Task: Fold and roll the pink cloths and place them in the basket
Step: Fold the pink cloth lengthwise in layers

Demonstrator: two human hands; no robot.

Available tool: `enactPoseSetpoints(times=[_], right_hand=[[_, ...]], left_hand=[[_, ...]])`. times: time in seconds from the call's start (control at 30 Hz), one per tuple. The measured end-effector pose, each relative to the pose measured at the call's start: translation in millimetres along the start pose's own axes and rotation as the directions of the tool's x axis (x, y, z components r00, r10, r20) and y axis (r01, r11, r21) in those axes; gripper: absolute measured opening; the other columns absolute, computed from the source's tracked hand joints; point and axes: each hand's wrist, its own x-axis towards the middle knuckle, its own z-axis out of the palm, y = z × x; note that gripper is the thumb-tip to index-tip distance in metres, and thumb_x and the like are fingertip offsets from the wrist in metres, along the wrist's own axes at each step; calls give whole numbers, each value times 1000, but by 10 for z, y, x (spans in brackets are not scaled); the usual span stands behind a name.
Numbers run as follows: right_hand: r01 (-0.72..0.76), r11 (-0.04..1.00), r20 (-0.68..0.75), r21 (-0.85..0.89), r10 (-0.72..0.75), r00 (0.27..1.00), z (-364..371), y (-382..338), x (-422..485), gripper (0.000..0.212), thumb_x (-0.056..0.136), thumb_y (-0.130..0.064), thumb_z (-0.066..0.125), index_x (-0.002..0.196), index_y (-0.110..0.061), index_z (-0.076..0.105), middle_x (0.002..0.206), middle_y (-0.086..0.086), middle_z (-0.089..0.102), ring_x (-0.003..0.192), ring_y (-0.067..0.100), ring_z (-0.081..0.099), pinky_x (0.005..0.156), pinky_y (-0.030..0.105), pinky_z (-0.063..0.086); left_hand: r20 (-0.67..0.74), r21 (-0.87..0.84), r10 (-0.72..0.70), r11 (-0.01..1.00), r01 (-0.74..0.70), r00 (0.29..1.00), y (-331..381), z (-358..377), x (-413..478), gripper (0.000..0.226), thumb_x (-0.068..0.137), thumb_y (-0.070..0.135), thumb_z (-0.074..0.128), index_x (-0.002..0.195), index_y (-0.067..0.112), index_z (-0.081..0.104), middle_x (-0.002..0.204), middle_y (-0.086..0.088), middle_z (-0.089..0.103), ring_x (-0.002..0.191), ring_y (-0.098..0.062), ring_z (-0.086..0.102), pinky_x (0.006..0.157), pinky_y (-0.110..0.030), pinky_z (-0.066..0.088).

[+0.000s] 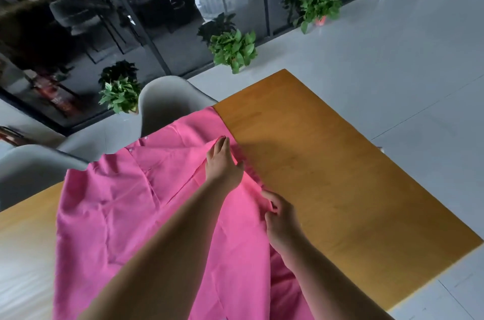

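Centrally, pink cloth [125, 215] lies spread on wooden table [340, 175], lower left to mid-frame. L hand [222, 162], fingers near straight, presses its folded edge; R hand [280, 217] pinches same edge. Upper right: plant [318, 3] in pinkish pot [320, 21]. Grey chair [167, 102] centre-left, grey floor [392, 58].

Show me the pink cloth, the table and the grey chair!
pink cloth [117, 215]: head view, on its flat spread-out middle.
table [327, 162]: head view, on the bare wooden top.
grey chair [167, 102]: head view, on the curved backrest.
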Motion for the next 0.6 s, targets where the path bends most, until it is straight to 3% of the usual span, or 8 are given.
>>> enactPoseSetpoints(times=[0.07, 0.17, 0.2, 0.33, 0.47, 0.6], right_hand=[[-25, 996, -11, -81, 24, 1000, -35, 130, 91, 63, 92, 6, 45, 144, -27, 60, 147, -7, 61, 136, 11, 55, 107, 21, 45], [-62, 976, -29, -210, 57, 998, -97, 266, 191, 59, 96, -1, 47, 145, -33, 58, 141, -7, 62, 122, 12, 63, 78, 4, 41], [-58, 966, -34, -252, 51, 998, -110, 286, 211, 58, 97, -4, 48, 145, -34, 58, 140, -6, 61, 120, 13, 63, 78, 7, 42], [-9, 908, -8, -419, 6, 1000, -88, 296, 216, 51, 101, -13, 53, 148, -33, 52, 143, -3, 51, 125, 18, 60, 99, 30, 50], [45, 833, 16, -551, -44, 999, -49, 295, 155, 46, 103, -23, 54, 147, -35, 49, 142, -2, 42, 125, 18, 55, 100, 35, 50], [120, 773, 44, -623, -119, 992, -68, 342, 12, 41, 105, -36, 54, 144, -37, 45, 136, -1, 37, 121, 19, 49, 99, 35, 53]], left_hand=[[49, 45, -5, 999, 3, 999, -36, 148, 86, 80, 100, 36, 62, 166, 16, 22, 174, 2, 18, 157, -30, 17, 126, -45, 25], [109, 127, -9, 992, -5, 994, -82, 309, 209, 75, 103, 39, 58, 166, 19, 23, 173, 5, 18, 156, -31, 17, 124, -44, 27], [128, 157, -10, 988, -11, 992, -95, 352, 236, 73, 104, 40, 56, 166, 20, 23, 173, 6, 17, 155, -31, 17, 124, -45, 28], [227, 296, 18, 951, -86, 974, -158, 454, 311, 80, 103, 48, 53, 168, 25, 12, 175, 4, 11, 157, -35, 12, 127, -48, 23], [196, 296, 104, 942, -160, 975, -186, 465, 203, 83, 102, 43, 59, 168, 26, 11, 175, -3, 12, 159, -35, 13, 128, -50, 23], [105, 176, 158, 969, -175, 982, -249, 453, -295, 72, 101, 34, 61, 164, 24, 28, 167, -6, 32, 150, -33, 33, 120, -50, 37]])
